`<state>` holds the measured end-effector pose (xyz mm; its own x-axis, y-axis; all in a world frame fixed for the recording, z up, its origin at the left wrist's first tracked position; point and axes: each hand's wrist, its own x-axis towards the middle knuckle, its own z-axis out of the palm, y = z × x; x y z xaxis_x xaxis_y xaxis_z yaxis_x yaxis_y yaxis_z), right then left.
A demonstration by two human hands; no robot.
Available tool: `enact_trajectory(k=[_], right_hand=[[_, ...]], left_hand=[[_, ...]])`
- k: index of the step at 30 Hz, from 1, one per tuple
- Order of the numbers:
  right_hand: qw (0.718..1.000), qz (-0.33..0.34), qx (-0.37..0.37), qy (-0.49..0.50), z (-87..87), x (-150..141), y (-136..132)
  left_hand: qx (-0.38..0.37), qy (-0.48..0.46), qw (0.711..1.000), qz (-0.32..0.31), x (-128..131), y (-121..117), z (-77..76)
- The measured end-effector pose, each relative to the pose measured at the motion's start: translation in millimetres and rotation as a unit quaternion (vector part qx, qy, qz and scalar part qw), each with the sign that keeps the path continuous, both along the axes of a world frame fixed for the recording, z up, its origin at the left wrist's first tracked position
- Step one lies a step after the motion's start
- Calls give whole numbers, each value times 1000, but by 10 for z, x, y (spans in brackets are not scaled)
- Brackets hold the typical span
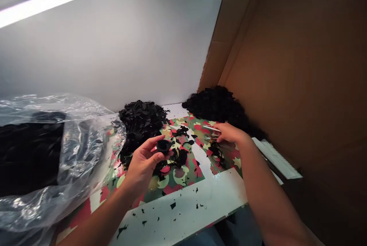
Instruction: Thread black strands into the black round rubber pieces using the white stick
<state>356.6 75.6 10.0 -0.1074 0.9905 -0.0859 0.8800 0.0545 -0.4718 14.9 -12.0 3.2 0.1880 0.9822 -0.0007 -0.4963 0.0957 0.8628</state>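
Observation:
My left hand is closed round a small black round part, shaped like a shallow cup, its hollow side facing up toward me. Over the right part of the camouflage-patterned sheet, my right hand has its fingers bent together on a thin pale tool. The tool's exact kind is too small to make out. Just beneath those fingers are more thin metallic pieces, partly hidden by the hand. Black scraps and thin black rings lie on the patterned sheet between and below my hands.
A heap of black parts stands behind my left hand, another black heap against the cardboard wall. At left is a clear plastic bag with black contents. A white strip lies beyond my right forearm.

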Motion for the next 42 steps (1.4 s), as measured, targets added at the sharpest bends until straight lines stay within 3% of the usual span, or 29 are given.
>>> enact_trajectory(k=[4, 8, 12, 16, 21, 27, 34, 42], right_hand=[[998, 31, -54, 21, 16, 75, 0], [988, 40, -13, 149, 192, -22, -125], [941, 28, 92, 324, 262, -389, -213], [888, 105, 100, 437, 187, -868, -321], [897, 180, 157, 372, 158, -1234, -584], [866, 290, 245, 324, 215, -1331, -727], [851, 318, 333, 252, 215, -1381, -721], [851, 318, 324, 263, 181, -1418, -733]], left_hand=[[32, -11, 999, -4, -13, -8, -1], [50, -12, 999, 1, -35, -14, -15], [48, -16, 999, 0, -47, -1, -19], [46, -16, 999, 8, -50, 26, -13], [39, 7, 999, 22, -60, 37, -9], [66, 81, 994, 26, -80, 53, -28], [149, 152, 976, 43, -68, 27, -6], [172, 167, 969, 65, -70, 24, 7]])
